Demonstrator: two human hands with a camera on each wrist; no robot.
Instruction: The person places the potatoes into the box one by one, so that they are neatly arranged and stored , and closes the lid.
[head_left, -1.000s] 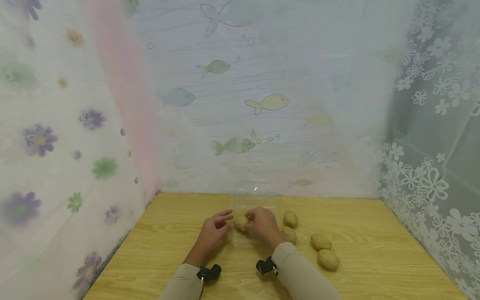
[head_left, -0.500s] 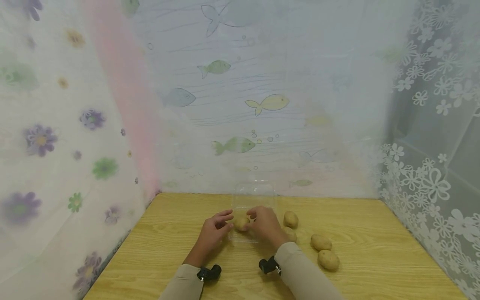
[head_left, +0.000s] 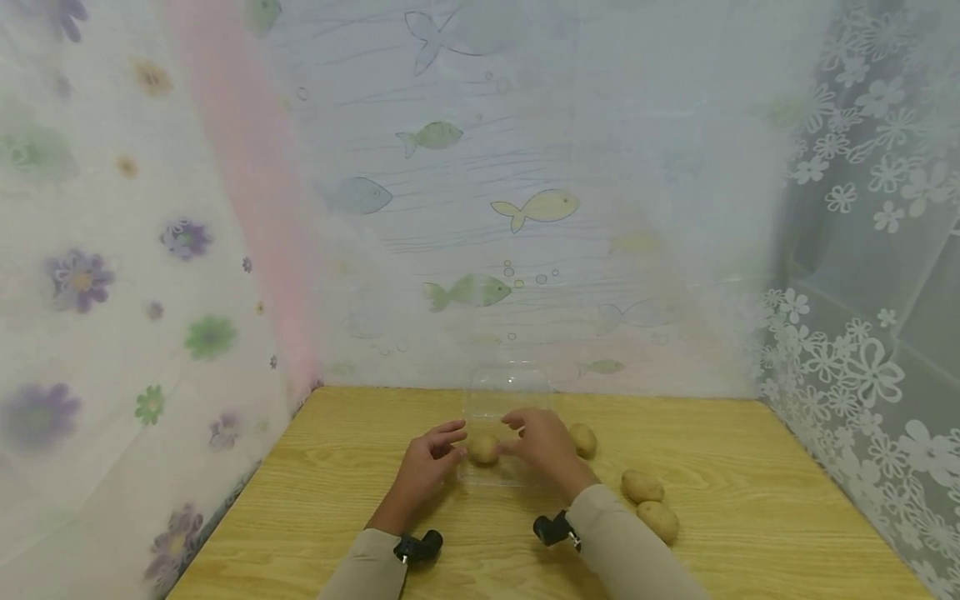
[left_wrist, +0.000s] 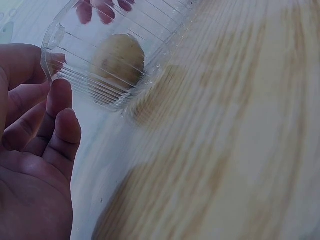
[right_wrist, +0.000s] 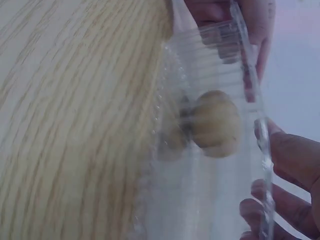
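A clear plastic clamshell container [head_left: 502,481] sits on the table, its lid [head_left: 491,392] raised at the back. One potato [head_left: 483,450] lies inside it, toward the left; the left wrist view shows the same potato [left_wrist: 119,61] through the ribbed wall. My left hand [head_left: 426,467] pinches the container's left rim between thumb and fingers. Over the container's right side is my right hand [head_left: 546,443], holding nothing, its fingers loosely spread; in the right wrist view its thumb [right_wrist: 292,155] is right at the rim, with the other fingertips inside.
To the right of the container, one potato [head_left: 582,440] shows beside my right hand. Farther right, another potato [head_left: 642,485] lies against a third potato [head_left: 658,522]. Printed curtains surround the wood-grain table [head_left: 360,417] at the back and sides.
My right hand has let go of the potato in the container and drawn back to the right. Its arm now hides one of the loose potatoes. My left hand has stayed on the rim.
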